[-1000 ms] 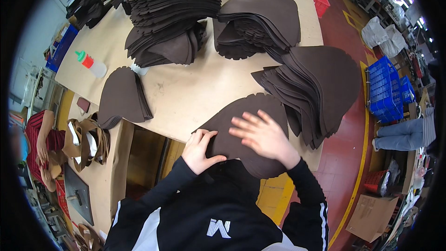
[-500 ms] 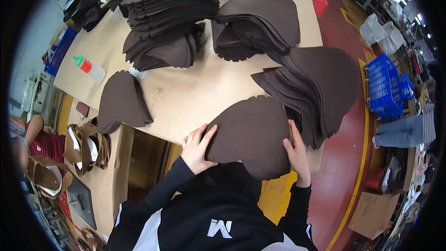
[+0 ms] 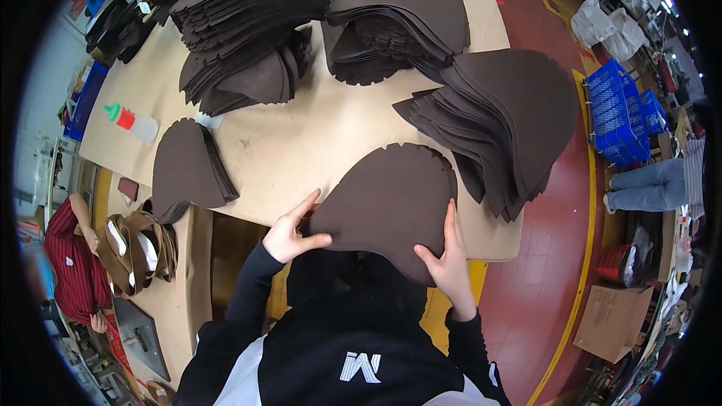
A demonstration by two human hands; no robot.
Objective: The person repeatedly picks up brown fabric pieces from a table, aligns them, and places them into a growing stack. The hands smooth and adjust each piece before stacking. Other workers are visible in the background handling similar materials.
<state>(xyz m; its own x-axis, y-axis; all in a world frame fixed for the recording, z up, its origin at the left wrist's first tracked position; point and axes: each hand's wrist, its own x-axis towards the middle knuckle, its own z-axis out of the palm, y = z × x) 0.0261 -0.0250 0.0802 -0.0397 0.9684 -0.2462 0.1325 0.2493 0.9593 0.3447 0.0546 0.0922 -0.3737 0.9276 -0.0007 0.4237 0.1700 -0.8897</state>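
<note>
Between my hands lies a small stack of dark brown cut pieces [image 3: 380, 199] with a rounded, notched far edge and a curved near edge. It rests at the near edge of the table and hangs partly over it. My left hand [image 3: 292, 231] grips its left end, thumb on top and fingers at the side. At the right side my right hand [image 3: 449, 259] holds the edge, fingers pointing away from me and thumb on the near part. Just beyond, to the right, a thicker fanned pile of brown pieces [image 3: 511, 120] bends over the table edge.
Tall piles of brown pieces [image 3: 252, 11] and another pile [image 3: 406, 11] stand at the back. Left are a smaller pile [image 3: 188, 165] and a green-capped bottle [image 3: 131, 122]. A co-worker in a striped red top [image 3: 71, 263] is far left. Blue crates [image 3: 617, 116] stand right.
The stack between my hands has turned slightly, and layers now show along its right far edge. My left thumb has come onto its top. The co-worker's arms have moved at left.
</note>
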